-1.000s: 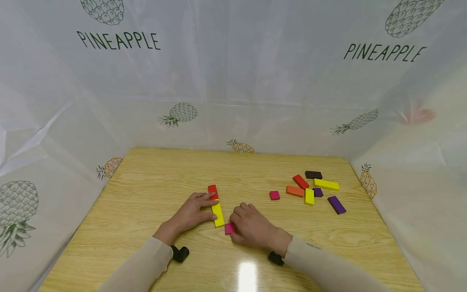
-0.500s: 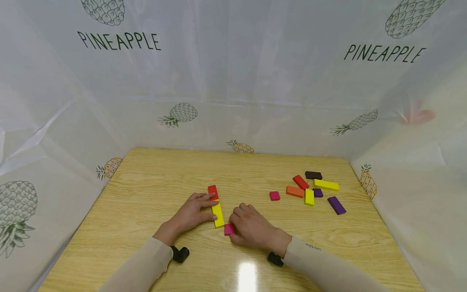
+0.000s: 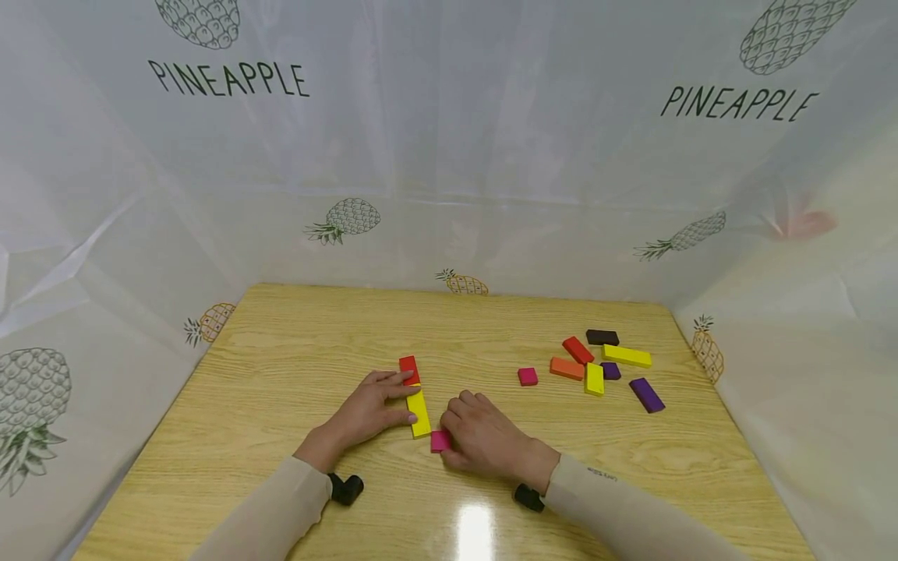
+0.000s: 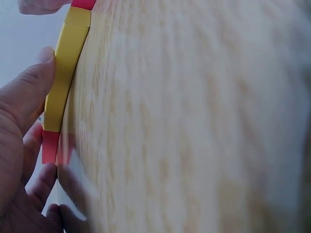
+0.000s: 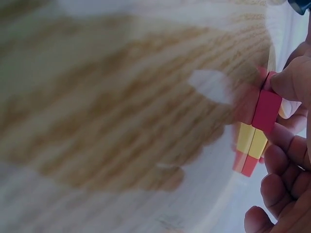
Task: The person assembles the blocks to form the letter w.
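Near the middle of the table, a red block (image 3: 409, 368) and a long yellow block (image 3: 418, 413) lie end to end in one line. My left hand (image 3: 368, 409) rests on them, fingers stretched over the red block and the joint, the thumb at the yellow block's side. A pink block (image 3: 439, 442) sits at the near right corner of the yellow one. My right hand (image 3: 484, 436) pinches this pink block and hides its right part. In the right wrist view the thumb (image 5: 289, 82) lies on the end of the pink block (image 5: 267, 110).
Another pink block (image 3: 528, 377) lies to the right. Beyond it are loose blocks: orange (image 3: 567, 368), red (image 3: 578, 350), black (image 3: 602, 337), two yellow, and two purple, one (image 3: 647, 395) nearer the table's right edge. A printed curtain (image 3: 449, 156) surrounds the table.
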Tool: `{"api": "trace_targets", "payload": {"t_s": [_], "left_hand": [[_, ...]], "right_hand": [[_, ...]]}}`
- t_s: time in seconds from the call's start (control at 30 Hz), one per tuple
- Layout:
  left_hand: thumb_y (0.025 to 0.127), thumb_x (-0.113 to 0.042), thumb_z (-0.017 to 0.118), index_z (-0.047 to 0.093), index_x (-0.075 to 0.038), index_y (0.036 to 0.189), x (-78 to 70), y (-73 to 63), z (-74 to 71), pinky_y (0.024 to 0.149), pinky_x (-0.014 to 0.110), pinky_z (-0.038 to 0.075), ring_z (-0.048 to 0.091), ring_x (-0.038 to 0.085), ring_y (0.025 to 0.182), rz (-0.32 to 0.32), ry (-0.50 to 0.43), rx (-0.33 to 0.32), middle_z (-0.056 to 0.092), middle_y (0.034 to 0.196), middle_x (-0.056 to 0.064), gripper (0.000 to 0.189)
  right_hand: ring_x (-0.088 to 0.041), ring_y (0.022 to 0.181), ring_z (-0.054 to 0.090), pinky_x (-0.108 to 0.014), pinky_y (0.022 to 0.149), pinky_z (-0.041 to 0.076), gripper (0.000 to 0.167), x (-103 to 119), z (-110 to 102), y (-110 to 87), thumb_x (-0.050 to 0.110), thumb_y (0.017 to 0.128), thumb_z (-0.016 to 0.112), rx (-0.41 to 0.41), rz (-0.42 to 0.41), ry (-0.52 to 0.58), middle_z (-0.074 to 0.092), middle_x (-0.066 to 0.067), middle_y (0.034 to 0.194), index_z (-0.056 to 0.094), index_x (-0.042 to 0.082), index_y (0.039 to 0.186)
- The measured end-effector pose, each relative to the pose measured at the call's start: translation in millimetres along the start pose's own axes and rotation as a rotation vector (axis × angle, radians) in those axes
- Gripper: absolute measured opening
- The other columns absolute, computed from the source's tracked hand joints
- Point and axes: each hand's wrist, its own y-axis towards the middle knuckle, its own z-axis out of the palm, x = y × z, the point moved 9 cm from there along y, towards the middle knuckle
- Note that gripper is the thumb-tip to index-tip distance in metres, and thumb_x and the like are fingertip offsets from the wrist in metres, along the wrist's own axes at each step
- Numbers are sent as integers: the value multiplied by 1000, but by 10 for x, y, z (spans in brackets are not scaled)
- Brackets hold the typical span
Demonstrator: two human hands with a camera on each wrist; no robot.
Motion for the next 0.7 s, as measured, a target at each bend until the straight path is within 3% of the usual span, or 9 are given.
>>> {"api": "trace_targets", "payload": {"t_s": [0.43,0.7], "left_hand": [[91,-45,82,71,-28,141,19,-1,8,124,57,35,32,29,156,-1,9,-2,46,165,-4,54],[91,-45,82,71,-28,140,13,2,9,123,58,35,33,29,155,-11,2,0,46,165,-4,54]], "right_hand": [[-12,95,48,-26,80,40,34,-43,12,-18,53,93,70,4,10,58,61,8,102,69,20,105],[-14,100,50,-31,87,46,44,-217,-80,-81,56,94,70,-18,64,105,63,6,111,71,18,117]]}}
